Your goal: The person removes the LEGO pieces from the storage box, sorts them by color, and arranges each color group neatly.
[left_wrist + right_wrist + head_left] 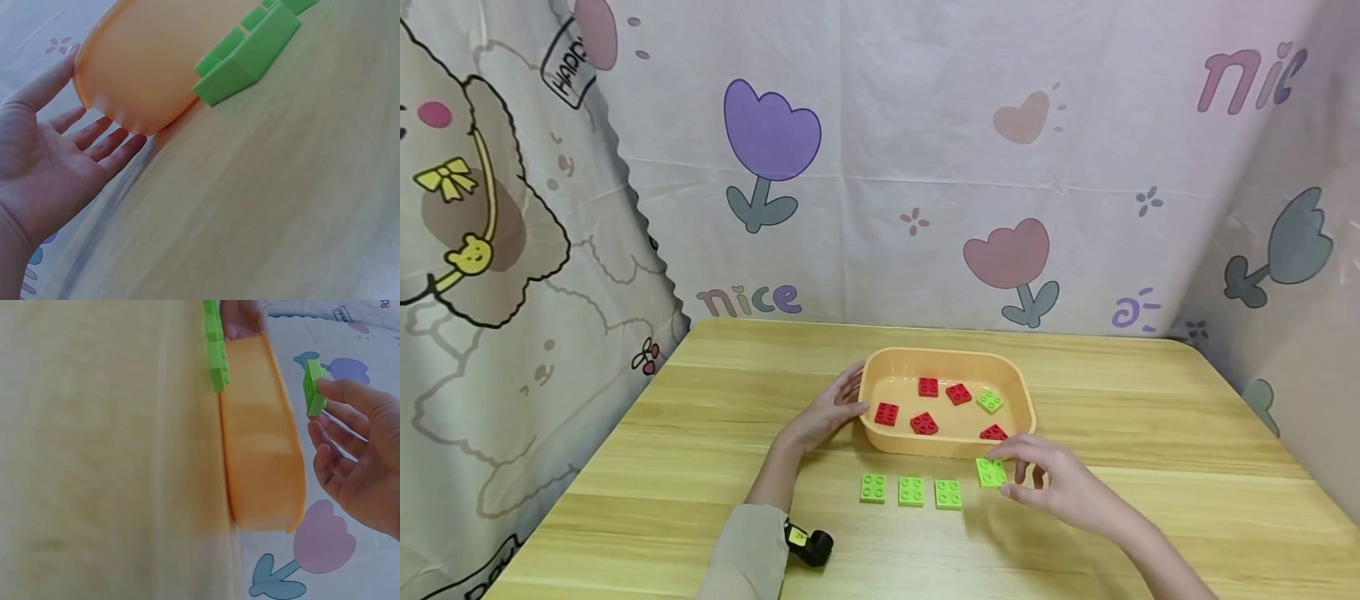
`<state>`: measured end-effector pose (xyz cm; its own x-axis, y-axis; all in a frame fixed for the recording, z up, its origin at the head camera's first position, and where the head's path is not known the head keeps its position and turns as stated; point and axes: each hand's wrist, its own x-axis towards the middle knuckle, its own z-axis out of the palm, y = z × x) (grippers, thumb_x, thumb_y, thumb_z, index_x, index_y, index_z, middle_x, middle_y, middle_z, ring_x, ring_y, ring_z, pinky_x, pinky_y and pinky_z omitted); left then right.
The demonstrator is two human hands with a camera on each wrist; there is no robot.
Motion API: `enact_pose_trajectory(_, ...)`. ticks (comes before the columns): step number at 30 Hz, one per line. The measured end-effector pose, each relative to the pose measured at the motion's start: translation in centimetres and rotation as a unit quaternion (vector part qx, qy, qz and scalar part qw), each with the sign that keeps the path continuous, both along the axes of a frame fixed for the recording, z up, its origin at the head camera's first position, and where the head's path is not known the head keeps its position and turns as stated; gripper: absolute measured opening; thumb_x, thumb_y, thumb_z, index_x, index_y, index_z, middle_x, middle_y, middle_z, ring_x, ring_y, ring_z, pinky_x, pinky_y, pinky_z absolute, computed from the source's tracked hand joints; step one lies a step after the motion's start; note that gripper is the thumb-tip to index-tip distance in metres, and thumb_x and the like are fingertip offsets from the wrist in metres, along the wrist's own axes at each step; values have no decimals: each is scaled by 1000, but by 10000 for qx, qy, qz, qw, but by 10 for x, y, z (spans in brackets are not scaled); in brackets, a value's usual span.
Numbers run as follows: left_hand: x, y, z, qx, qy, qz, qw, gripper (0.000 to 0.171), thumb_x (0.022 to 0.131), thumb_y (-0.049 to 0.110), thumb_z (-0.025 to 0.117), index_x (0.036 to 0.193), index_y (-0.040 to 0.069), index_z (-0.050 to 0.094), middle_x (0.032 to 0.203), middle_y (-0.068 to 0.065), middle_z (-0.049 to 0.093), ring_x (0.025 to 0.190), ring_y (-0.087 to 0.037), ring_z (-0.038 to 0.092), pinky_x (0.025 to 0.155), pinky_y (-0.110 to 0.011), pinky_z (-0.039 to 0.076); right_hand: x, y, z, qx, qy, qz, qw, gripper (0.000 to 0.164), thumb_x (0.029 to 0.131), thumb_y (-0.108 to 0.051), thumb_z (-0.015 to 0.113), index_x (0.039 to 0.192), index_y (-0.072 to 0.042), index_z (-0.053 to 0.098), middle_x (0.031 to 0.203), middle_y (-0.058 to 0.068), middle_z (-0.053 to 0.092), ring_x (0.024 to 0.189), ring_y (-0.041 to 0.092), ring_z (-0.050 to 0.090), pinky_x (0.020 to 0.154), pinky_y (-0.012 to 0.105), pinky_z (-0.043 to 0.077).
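My right hand (pixel 1060 483) pinches a light green toy brick (pixel 991 472) between thumb and fingers, raised off the table just in front of the orange bin (pixel 917 443). The right wrist view shows that held brick (pixel 314 389) edge-on at the fingertips. At the bin's left end my left hand (pixel 827 412) rests against the outer wall; in the left wrist view its fingers (pixel 115 147) are fairly straight. Three green bricks (pixel 911 492) lie in a row in front of the bin. Inside are several red bricks (pixel 887 414) and one green brick (pixel 989 402).
The wooden table (pixel 647 467) carries everything. A black device (pixel 811 546) with a yellow label sits at the left sleeve (pixel 747 550). Behind the table's far edge hangs a printed curtain (pixel 880 250), with another curtain (pixel 497 400) at left.
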<state>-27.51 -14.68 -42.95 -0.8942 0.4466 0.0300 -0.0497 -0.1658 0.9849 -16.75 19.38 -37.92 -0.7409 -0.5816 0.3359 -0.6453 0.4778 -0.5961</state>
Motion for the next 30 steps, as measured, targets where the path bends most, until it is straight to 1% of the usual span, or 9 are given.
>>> enact_pose_trajectory(5, 0, 0, 1, 12, 19, -27, 10000, 73, 88, -7, 51, 148, 10, 13, 151, -13, 11, 136, -27, 13, 106, -35, 25, 1, 1, -5, 15, -82, -12, 10000, 34, 81, -15, 71, 114, -10, 62, 101, -6, 58, 70, 6, 52, 55, 24, 48)
enact_pose_trajectory(8, 0, 0, 0, 19, 32, -46, 10000, 72, 88, -7, 50, 148, 10, 13, 151, -13, 11, 136, -27, 13, 106, -35, 25, 1, 1, -9, -45, -51, -25, 10000, 35, 79, -11, 71, 113, -10, 62, 102, -5, 58, 69, 5, 51, 54, 24, 47)
enact_pose_trajectory(13, 0, -1, 0, 34, 31, -68, 10000, 72, 88, -7, 50, 148, 10, 12, 151, -13, 10, 136, -27, 13, 106, -36, 25, 2, 1, -19, -201, -95, 64, 9997, 36, 76, -4, 72, 111, -5, 63, 106, 1, 59, 68, 4, 52, 51, 21, 47)
enact_pose_trajectory(16, 0, -1, 1, 20, 16, -45, 10000, 72, 88, -7, 50, 148, 10, 12, 151, -13, 10, 136, -27, 13, 106, -35, 25, 2, 1, -25, -266, -166, 76, 9995, 37, 76, -4, 72, 111, -4, 62, 107, 4, 59, 68, 4, 51, 50, 21, 47)
enact_pose_trajectory(21, 1, 0, 1, -12, 4, -25, 10000, 72, 88, -7, 50, 148, 10, 12, 151, -14, 10, 136, -28, 13, 106, -36, 25, 1, 1, -33, -331, -141, 47, 9993, 37, 75, -4, 73, 111, -4, 62, 106, 7, 59, 68, 4, 51, 49, 21, 47)
enact_pose_trajectory(30, 0, -1, 0, -18, 0, -49, 10000, 73, 88, -6, 51, 148, 11, 12, 151, -13, 10, 136, -27, 13, 105, -35, 26, 1, 3, -48, -362, -613, -202, 9973, 39, 76, -8, 72, 113, -6, 61, 104, 2, 57, 70, 7, 53, 55, 23, 50)
